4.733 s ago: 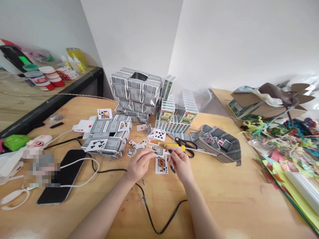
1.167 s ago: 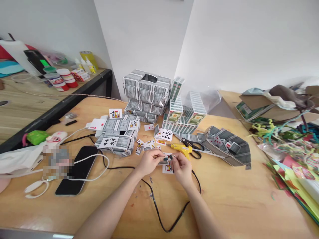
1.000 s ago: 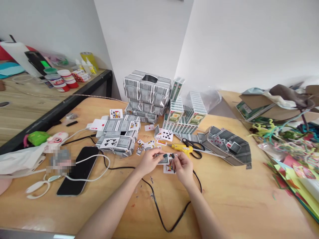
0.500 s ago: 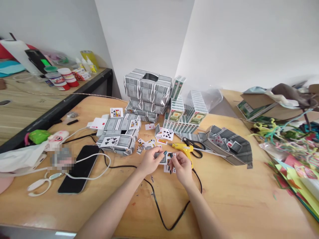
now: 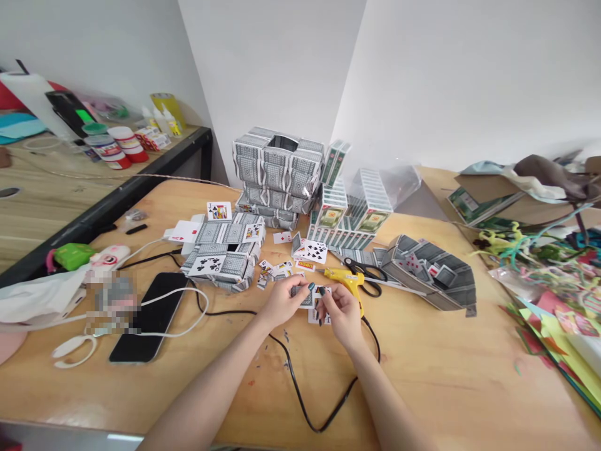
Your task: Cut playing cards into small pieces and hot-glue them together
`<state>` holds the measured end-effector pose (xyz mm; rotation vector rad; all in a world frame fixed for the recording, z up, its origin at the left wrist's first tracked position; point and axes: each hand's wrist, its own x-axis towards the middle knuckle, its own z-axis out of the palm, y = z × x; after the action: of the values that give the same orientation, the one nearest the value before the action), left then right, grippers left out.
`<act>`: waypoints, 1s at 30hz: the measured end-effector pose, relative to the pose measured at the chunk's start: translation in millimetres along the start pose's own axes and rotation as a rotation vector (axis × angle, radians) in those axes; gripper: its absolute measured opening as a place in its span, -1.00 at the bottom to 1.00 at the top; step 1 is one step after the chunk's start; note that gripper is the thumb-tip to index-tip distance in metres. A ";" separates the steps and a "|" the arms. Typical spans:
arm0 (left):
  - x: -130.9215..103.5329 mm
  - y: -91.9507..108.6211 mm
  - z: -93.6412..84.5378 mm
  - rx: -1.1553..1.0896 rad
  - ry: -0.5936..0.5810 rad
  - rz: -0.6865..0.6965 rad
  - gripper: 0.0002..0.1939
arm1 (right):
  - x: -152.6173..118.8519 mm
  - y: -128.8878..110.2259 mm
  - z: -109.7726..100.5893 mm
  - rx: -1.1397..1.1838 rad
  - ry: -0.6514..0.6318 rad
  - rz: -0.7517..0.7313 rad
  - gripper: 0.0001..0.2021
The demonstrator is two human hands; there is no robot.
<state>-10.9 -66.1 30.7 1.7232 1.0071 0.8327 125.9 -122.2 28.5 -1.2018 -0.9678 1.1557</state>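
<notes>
My left hand [image 5: 284, 302] is closed in a pinch on a grey-backed playing card [image 5: 305, 299]. Against the card's other end, my right hand [image 5: 342, 313] has its fingers pressed together; how much of the card lies between them is partly hidden. Below this card shows the edge of a face card [image 5: 314, 316]. Just behind my right hand lies a yellow glue gun [image 5: 350, 279], beside black scissors [image 5: 366, 275]. Small cut card pieces [image 5: 277, 271] are scattered beyond my left hand, and a stack of cards [image 5: 313, 251] lies past them.
A tall block built of cards [image 5: 277, 166] stands at the back, a lower card block [image 5: 228, 250] in front. Card boxes [image 5: 345, 216] are piled to its right. An open card-covered box [image 5: 429, 275] holds loose cards. A phone [image 5: 153, 319] and cables lie left; the glue gun's cord [image 5: 300, 394] loops nearer.
Hardly anything differs. Both hands keep their places at the card, with only a slight shift of the view.
</notes>
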 end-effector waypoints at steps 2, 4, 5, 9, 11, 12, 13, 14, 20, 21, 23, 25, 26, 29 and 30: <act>-0.5 0.6 0.3 0.014 0.002 0.010 -0.82 | 0.2 -0.5 -0.2 -0.003 -0.004 0.000 -0.74; -1.2 1.1 0.4 0.017 -0.003 0.022 -0.81 | 0.1 -0.8 -0.2 -0.004 -0.009 0.002 -0.73; -1.6 1.2 0.4 0.015 -0.005 0.027 -0.80 | 0.1 -0.9 -0.1 -0.003 -0.011 0.002 -0.73; -2.5 0.4 0.9 0.008 0.001 0.029 -0.79 | 0.1 -1.1 0.2 -0.014 -0.017 0.009 -0.72; -2.5 -0.8 1.9 0.011 0.003 0.029 -0.79 | 0.5 -0.9 -0.3 -0.017 -0.016 0.012 -0.71; -2.3 -1.7 2.5 0.013 0.003 0.030 -0.79 | 0.9 -0.6 -0.8 -0.014 -0.015 0.012 -0.71; -2.1 -2.7 3.1 0.017 0.004 0.031 -0.79 | 1.2 -0.3 -1.3 -0.009 -0.012 0.013 -0.72; -1.8 -3.7 3.6 0.022 0.006 0.030 -0.78 | 1.6 0.2 -1.9 -0.003 -0.009 0.015 -0.72; -0.6 -7.2 3.4 0.016 0.076 -0.008 -0.77 | 2.9 3.0 -4.4 0.011 0.001 0.021 -0.72; -0.7 -6.8 3.1 0.011 0.079 -0.005 -0.77 | 3.1 3.1 -4.6 0.013 -0.003 0.022 -0.72; -0.7 -5.5 2.8 0.004 0.079 -0.001 -0.75 | 3.5 2.9 -4.9 0.021 -0.013 0.023 -0.72; -0.6 -4.2 3.2 -0.005 0.074 -0.012 -0.73 | 4.0 1.8 -5.5 0.032 -0.016 0.025 -0.74; -0.5 -3.8 3.4 -0.012 0.068 -0.018 -0.72 | 4.4 0.9 -6.4 0.036 -0.009 0.025 -0.75; 0.6 -4.5 3.1 -0.076 0.052 -0.018 -0.68 | 6.7 -4.3 -14.9 0.072 0.067 0.013 -0.78; 1.3 -5.2 2.2 -0.110 0.057 -0.013 -0.67 | 8.0 -7.2 -20.8 0.114 0.112 0.000 -0.79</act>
<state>-9.8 -64.6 25.2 1.6063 0.9909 0.9164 148.6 -118.0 32.5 -1.1616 -0.8073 1.1165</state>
